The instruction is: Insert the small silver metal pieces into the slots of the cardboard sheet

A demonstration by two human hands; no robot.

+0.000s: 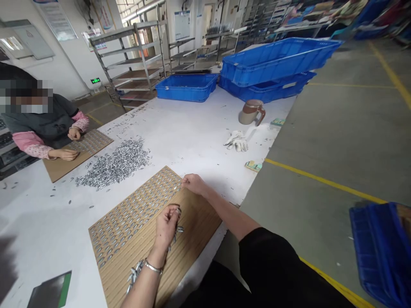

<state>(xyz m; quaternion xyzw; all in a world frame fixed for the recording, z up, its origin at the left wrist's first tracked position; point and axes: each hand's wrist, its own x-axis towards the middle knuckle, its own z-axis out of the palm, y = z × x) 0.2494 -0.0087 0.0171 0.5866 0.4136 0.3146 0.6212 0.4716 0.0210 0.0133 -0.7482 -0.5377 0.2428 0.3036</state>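
Note:
A brown grooved board [180,265] lies before me, its far part covered with rows of small silver oval pieces [128,214]. Over the board's middle, my left hand [165,226] is closed in a pinch, with a small silver oval piece [178,211] at its fingertips. Several loose pieces [180,229] lie beside that hand, and more are partly hidden by the left forearm. My right hand [193,183] touches the end of a row at the board's far right edge. Its fingers are pinched together, and whatever is between them is hidden.
A heap of silver pieces [114,164] lies beyond the board. Across the table a person [48,119] works at another board [61,164]. White gloves [236,141], a mug [250,112] and blue crates [188,87] occupy the far side. The table edge runs along my right.

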